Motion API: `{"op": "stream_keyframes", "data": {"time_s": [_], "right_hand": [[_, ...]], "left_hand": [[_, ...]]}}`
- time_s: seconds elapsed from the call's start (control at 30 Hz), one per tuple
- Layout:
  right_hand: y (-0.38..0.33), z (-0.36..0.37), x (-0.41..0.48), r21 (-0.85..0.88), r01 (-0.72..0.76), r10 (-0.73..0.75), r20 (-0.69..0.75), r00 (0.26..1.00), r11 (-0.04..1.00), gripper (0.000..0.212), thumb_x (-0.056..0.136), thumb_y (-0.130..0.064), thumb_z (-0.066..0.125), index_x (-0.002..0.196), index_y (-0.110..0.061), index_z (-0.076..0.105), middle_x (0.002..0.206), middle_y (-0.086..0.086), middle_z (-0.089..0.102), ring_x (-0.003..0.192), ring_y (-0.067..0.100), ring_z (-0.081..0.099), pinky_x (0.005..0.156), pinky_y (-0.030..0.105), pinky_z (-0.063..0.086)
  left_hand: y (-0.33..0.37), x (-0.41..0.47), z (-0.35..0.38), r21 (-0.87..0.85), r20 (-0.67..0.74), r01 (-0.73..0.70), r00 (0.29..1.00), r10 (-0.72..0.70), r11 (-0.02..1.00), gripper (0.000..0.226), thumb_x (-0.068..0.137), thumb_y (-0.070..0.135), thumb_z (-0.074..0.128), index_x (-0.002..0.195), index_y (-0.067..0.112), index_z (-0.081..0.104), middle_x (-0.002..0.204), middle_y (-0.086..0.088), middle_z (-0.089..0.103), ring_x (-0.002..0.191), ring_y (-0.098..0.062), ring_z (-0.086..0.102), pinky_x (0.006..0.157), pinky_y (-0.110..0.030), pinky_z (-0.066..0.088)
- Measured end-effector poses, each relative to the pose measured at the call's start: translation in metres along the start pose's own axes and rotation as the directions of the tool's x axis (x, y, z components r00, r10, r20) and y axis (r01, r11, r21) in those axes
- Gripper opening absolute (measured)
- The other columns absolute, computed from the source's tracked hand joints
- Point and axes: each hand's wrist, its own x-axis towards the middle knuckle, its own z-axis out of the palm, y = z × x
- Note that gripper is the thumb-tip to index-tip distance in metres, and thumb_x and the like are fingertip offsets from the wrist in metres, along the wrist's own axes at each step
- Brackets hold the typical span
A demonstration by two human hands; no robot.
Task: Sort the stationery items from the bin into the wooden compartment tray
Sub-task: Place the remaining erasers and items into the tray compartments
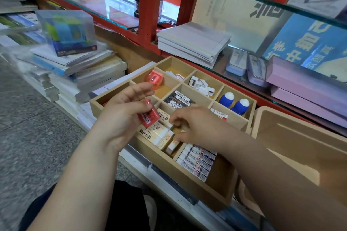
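The wooden compartment tray [199, 185] lies in front of me on stacked books. My left hand [122, 114] holds a small red sharpener [148, 113] with a barcode label above the tray's left side. My right hand [195, 125] reaches into the middle compartment and pinches a white eraser [172, 146] beside a row of cream-sleeved erasers [154, 131]. Other compartments hold a pink sharpener [155, 78], black-sleeved erasers [180, 99], small white pieces [201, 84], two blue-and-white bottles [234, 102] and white boxed erasers [197, 161]. The beige bin [300, 137] stands at the right.
A red-framed glass shelf unit rises behind the tray, with a stack of notebooks [193, 41], pencil cases [246, 65] and pink boxes [304, 82]. Piles of books with a clear plastic box [67, 32] on top stand at the left. Grey stone floor lies at lower left.
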Motion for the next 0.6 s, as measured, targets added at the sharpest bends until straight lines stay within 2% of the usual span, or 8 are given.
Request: {"op": "stream_keyframes", "data": {"time_s": [0.07, 0.17, 0.27, 0.37, 0.5, 0.6], "right_hand": [[-0.001, -0.001, -0.002, -0.053, -0.033, 0.03, -0.055, 0.998, 0.998, 0.038, 0.082, -0.03, 0.061, 0.119, -0.022, 0.053, 0.095, -0.007, 0.063, 0.09, 0.007, 0.047, 0.082, 0.02, 0.032], [-0.002, -0.001, -0.006, -0.032, -0.107, 0.103, -0.109, 0.989, 0.994, 0.035, 0.083, -0.033, 0.06, 0.116, -0.023, 0.055, 0.1, -0.004, 0.067, 0.099, 0.015, 0.056, 0.09, 0.028, 0.039], [0.001, 0.0, -0.007, -0.063, -0.126, 0.116, -0.145, 0.983, 0.99, 0.034, 0.085, -0.036, 0.056, 0.117, -0.026, 0.054, 0.101, -0.006, 0.066, 0.102, 0.014, 0.049, 0.09, 0.027, 0.031], [0.002, 0.001, -0.009, -0.124, -0.124, 0.114, -0.09, 0.989, 0.984, 0.031, 0.088, -0.037, 0.049, 0.117, -0.028, 0.054, 0.104, -0.004, 0.065, 0.106, 0.015, 0.045, 0.095, 0.031, 0.027], [0.001, 0.008, -0.011, 0.058, -0.115, 0.118, -0.063, 0.991, 0.992, 0.027, 0.088, -0.026, 0.051, 0.114, -0.028, 0.057, 0.097, -0.007, 0.069, 0.108, 0.013, 0.05, 0.104, 0.033, 0.025], [0.004, 0.014, -0.015, 0.211, -0.138, 0.153, -0.058, 0.986, 0.968, 0.027, 0.086, -0.024, 0.054, 0.112, -0.027, 0.059, 0.095, -0.009, 0.069, 0.105, 0.01, 0.053, 0.103, 0.039, 0.035]], "left_hand": [[0.0, -0.001, 0.001, 0.018, 0.001, -0.012, 1.0, 0.012, 1.0, 0.043, 0.08, -0.019, 0.041, 0.081, 0.019, 0.061, 0.081, 0.003, 0.059, 0.07, -0.004, 0.056, 0.062, -0.019, 0.049], [-0.002, -0.001, 0.002, 0.024, 0.001, -0.022, 1.0, 0.022, 0.999, 0.041, 0.079, -0.019, 0.044, 0.082, 0.018, 0.062, 0.082, 0.003, 0.059, 0.072, -0.007, 0.055, 0.068, -0.023, 0.046], [-0.003, 0.0, 0.003, 0.054, -0.015, -0.039, 0.999, 0.039, 0.998, 0.038, 0.078, -0.016, 0.048, 0.082, 0.019, 0.062, 0.082, 0.003, 0.059, 0.072, -0.007, 0.056, 0.066, -0.022, 0.048], [-0.005, 0.0, 0.005, 0.075, -0.034, -0.065, 0.997, 0.068, 0.995, 0.037, 0.078, -0.015, 0.051, 0.081, 0.02, 0.063, 0.081, 0.004, 0.06, 0.07, -0.005, 0.058, 0.06, -0.016, 0.052], [-0.007, 0.0, 0.009, 0.101, -0.042, -0.074, 0.996, 0.079, 0.992, 0.037, 0.078, -0.015, 0.051, 0.082, 0.02, 0.062, 0.081, 0.004, 0.06, 0.073, -0.006, 0.058, 0.066, -0.02, 0.05], [-0.01, 0.0, 0.012, 0.102, -0.028, -0.08, 0.996, 0.083, 0.992, 0.036, 0.077, -0.015, 0.052, 0.083, 0.019, 0.062, 0.083, 0.003, 0.06, 0.076, -0.008, 0.059, 0.068, -0.019, 0.052]]}}
